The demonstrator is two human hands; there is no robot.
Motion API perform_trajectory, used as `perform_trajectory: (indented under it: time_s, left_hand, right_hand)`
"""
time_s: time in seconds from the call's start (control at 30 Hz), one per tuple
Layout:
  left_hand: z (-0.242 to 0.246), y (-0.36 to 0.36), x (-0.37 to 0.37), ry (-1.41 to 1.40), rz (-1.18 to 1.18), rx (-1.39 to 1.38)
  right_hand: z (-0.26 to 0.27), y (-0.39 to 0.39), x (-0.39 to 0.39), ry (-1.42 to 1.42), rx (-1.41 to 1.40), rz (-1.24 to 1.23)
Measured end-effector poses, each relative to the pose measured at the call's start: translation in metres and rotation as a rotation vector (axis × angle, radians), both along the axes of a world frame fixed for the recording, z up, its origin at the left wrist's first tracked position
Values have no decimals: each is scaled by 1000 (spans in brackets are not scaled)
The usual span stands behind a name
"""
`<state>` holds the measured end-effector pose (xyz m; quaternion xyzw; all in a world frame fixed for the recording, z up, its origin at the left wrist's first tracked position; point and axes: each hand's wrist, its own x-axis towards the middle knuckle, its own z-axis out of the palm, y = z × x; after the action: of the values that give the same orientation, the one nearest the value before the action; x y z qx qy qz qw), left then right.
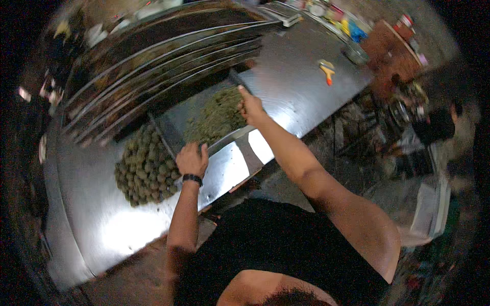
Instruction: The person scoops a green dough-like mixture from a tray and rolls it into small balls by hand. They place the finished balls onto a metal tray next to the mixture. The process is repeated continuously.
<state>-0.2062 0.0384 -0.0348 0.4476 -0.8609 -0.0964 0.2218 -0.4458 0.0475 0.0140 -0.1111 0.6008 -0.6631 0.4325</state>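
A shallow metal tray (161,135) sits on a shiny metal-topped table (82,214), with a greenish crumbly mass (218,114) heaped mostly in its right part. My left hand (191,158), a dark band at its wrist, grips the tray's near left corner. At the tray's right side, my right hand (250,107) holds the wall with its thumb pointing away from me. Left of the tray, against its outer wall, lies a pile of small greenish-brown balls (145,168).
Behind the tray stands a dark rack with long metal rails (172,44). A yellow-handled scraper or brush (327,72) lies on the table's far right. Beyond it are a glass-like bowl (356,53) and a brown box-like object (390,53). A translucent plastic bin (430,206) stands at right.
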Motion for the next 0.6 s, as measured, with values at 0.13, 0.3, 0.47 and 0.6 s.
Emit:
perform_trajectory:
  time_s: [0.13, 0.3, 0.47, 0.6]
  left_hand:
    - [-4, -6, -10, -11, 7, -37]
    - [-2, 0, -17, -58, 96, -88]
    - [-5, 3, -25, -171, 204, -94]
    - [-7, 4, -24, -234, 281, -32]
  right_hand:
    - [-20, -8, -26, -122, 51, 46]
    - [-6, -5, -40, -390, -163, 282]
    - [-25, -13, -69, -619, -196, 263]
    - [-25, -15, -61, -467, -18, 168]
